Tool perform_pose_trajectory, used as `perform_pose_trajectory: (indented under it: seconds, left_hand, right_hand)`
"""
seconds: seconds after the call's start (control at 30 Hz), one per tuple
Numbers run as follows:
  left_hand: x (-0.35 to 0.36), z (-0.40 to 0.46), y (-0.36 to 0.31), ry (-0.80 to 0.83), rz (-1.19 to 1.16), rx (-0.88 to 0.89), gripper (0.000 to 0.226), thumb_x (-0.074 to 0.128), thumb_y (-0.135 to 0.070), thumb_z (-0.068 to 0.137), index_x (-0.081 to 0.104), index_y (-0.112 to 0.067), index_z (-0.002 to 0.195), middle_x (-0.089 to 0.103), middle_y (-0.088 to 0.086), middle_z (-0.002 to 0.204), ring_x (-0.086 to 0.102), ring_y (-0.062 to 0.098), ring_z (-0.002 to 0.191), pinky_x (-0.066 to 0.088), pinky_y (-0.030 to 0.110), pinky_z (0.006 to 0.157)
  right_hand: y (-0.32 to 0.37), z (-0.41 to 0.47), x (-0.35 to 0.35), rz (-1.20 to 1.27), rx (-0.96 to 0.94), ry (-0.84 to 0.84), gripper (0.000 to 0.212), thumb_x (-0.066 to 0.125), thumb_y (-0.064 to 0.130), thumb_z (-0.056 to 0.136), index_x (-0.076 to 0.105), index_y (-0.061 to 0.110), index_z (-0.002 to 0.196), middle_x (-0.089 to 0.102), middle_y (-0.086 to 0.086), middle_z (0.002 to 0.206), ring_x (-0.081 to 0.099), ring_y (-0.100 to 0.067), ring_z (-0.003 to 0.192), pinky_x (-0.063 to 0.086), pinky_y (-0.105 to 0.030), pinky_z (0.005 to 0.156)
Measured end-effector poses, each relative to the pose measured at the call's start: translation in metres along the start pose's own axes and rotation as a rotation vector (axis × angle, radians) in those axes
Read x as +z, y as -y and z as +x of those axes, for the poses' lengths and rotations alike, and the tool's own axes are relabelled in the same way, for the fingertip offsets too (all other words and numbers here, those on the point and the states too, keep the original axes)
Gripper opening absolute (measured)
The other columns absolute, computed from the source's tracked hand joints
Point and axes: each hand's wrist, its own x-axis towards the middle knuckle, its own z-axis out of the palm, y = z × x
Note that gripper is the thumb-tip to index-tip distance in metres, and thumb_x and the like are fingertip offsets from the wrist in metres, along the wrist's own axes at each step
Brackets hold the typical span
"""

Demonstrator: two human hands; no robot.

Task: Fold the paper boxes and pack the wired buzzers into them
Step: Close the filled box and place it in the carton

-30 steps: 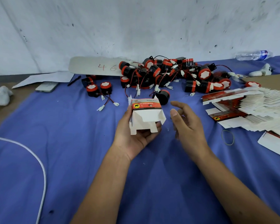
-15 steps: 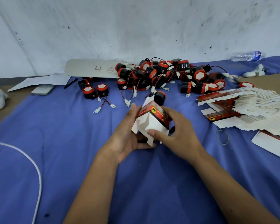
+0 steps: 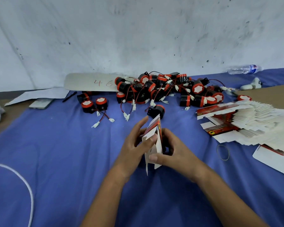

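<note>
Evidently light and easily creased, the half-folded red-and-white paper box was held above the blue cloth, pinched by the left hand and right hand; its stiffer fold lines seemed the best hold. Black-and-red wired buzzers lay heaped beyond.

Both hands grip a thin paper box, its outside printed glossy red, its inside matt white. Under the grip lies matt blue cloth. Beyond it, the buzzers look like smooth black and red plastic. The wall behind is rough, scuffed white.
</note>
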Motion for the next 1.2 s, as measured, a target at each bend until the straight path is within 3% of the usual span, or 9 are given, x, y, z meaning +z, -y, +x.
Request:
perform_pose_trajectory:
  seconds: [0.13, 0.3, 0.37, 0.47, 0.57, 0.8, 0.93, 1.1, 1.2]
  left_hand:
    - [0.010, 0.002, 0.004, -0.239, 0.106, 0.093, 0.064, 0.058, -0.067, 0.076, 0.066, -0.030, 0.128, 0.074, -0.007, 0.114, 0.071, 0.013, 0.106, 0.058, 0.042, 0.091]
    - [-0.001, 0.007, 0.009, -0.343, 0.203, 0.177, 0.038, 0.051, -0.053, 0.094, 0.067, -0.028, 0.119, 0.074, -0.010, 0.103, 0.071, 0.019, 0.100, 0.057, 0.054, 0.087]
    - [-0.001, 0.005, 0.007, -0.259, 0.187, 0.142, 0.045, 0.047, -0.060, 0.092, 0.067, -0.030, 0.119, 0.075, -0.010, 0.106, 0.072, 0.017, 0.102, 0.058, 0.049, 0.088]
    - [-0.002, 0.002, 0.000, 0.005, 0.099, 0.031, 0.057, 0.056, -0.072, 0.081, 0.064, -0.043, 0.129, 0.074, -0.016, 0.110, 0.071, 0.003, 0.092, 0.055, 0.019, 0.071]
    - [-0.013, -0.001, -0.006, 0.214, -0.034, -0.076, 0.089, 0.078, -0.079, 0.064, 0.052, -0.051, 0.144, 0.070, -0.013, 0.110, 0.062, 0.006, 0.073, 0.043, 0.018, 0.055]
    - [-0.030, -0.003, -0.003, 0.392, -0.178, -0.137, 0.126, 0.098, -0.054, 0.054, 0.026, -0.051, 0.157, 0.051, 0.007, 0.152, 0.060, 0.038, 0.127, 0.054, 0.051, 0.095]
    - [-0.029, -0.002, -0.002, 0.332, -0.094, -0.123, 0.113, 0.094, -0.025, 0.062, 0.033, -0.058, 0.152, 0.051, 0.007, 0.154, 0.065, 0.032, 0.123, 0.056, 0.039, 0.093]
    - [-0.026, -0.001, 0.001, 0.154, -0.088, -0.116, 0.103, 0.091, -0.062, 0.058, 0.036, -0.065, 0.146, 0.068, -0.004, 0.134, 0.065, 0.035, 0.122, 0.049, 0.064, 0.100]
    - [-0.022, 0.001, 0.001, 0.025, -0.014, -0.070, 0.088, 0.081, -0.051, 0.071, 0.038, -0.060, 0.148, 0.072, -0.002, 0.124, 0.071, 0.020, 0.113, 0.060, 0.046, 0.091]
  right_hand:
    - [0.001, -0.002, 0.005, 0.135, -0.029, 0.072, 0.056, 0.069, 0.042, 0.083, 0.055, 0.017, 0.131, 0.065, -0.015, 0.120, 0.062, -0.037, 0.107, 0.056, -0.040, 0.079]
    - [-0.001, 0.001, 0.002, -0.017, -0.029, 0.095, 0.071, 0.084, 0.034, 0.070, 0.051, 0.029, 0.133, 0.067, 0.002, 0.123, 0.066, -0.014, 0.107, 0.055, -0.040, 0.091]
    - [-0.003, 0.002, 0.003, -0.123, -0.043, 0.052, 0.073, 0.089, 0.034, 0.069, 0.051, 0.035, 0.131, 0.067, 0.008, 0.123, 0.066, -0.010, 0.108, 0.055, -0.042, 0.094]
    - [-0.004, 0.002, 0.001, -0.076, -0.084, -0.073, 0.060, 0.087, 0.030, 0.074, 0.056, 0.033, 0.126, 0.069, 0.006, 0.115, 0.068, -0.016, 0.106, 0.058, -0.046, 0.091]
    - [-0.002, 0.002, -0.002, 0.000, -0.088, -0.079, 0.055, 0.084, 0.025, 0.078, 0.058, 0.031, 0.125, 0.071, 0.003, 0.119, 0.068, -0.019, 0.110, 0.058, -0.047, 0.093]
    - [-0.001, 0.000, 0.001, 0.089, -0.104, 0.069, 0.043, 0.074, 0.012, 0.088, 0.059, 0.027, 0.125, 0.071, 0.007, 0.115, 0.070, -0.013, 0.101, 0.056, -0.025, 0.077]
    - [0.002, 0.000, 0.001, 0.149, -0.092, 0.071, 0.041, 0.074, 0.033, 0.086, 0.061, 0.033, 0.125, 0.067, 0.019, 0.087, 0.061, -0.002, 0.074, 0.046, -0.020, 0.058]
    - [0.001, -0.001, 0.000, 0.273, -0.054, 0.109, 0.048, 0.072, 0.030, 0.087, 0.060, 0.024, 0.133, 0.062, 0.013, 0.085, 0.054, -0.009, 0.073, 0.043, -0.022, 0.056]
    - [0.002, -0.001, 0.002, 0.232, -0.030, 0.178, 0.044, 0.072, 0.020, 0.087, 0.060, 0.021, 0.129, 0.068, 0.014, 0.094, 0.063, -0.004, 0.081, 0.049, -0.019, 0.064]
